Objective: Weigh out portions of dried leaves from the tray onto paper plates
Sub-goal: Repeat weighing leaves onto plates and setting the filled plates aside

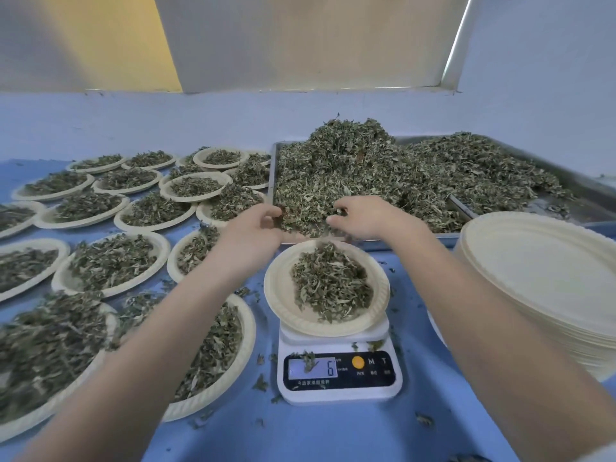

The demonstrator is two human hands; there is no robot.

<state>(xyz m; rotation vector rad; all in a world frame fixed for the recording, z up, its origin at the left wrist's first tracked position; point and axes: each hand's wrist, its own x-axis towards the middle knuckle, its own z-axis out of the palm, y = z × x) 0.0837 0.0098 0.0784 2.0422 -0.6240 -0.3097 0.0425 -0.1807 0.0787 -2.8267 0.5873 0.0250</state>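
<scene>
1. Both bare forearms reach forward, side by side.
2. The left hand [256, 225] has its fingers curled, palm toward the right.
3. The right hand [361, 216] has its fingers curled downward.

Tray [566, 181] behind scale [338, 381]; filled plates [110, 265] left, empty plate stack [546, 281] right

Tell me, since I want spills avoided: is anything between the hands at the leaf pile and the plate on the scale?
Nothing visible. Both hands, left hand and right hand, are at the tray's near edge in the dried leaves; the plate on the scale lies directly below them.
</scene>
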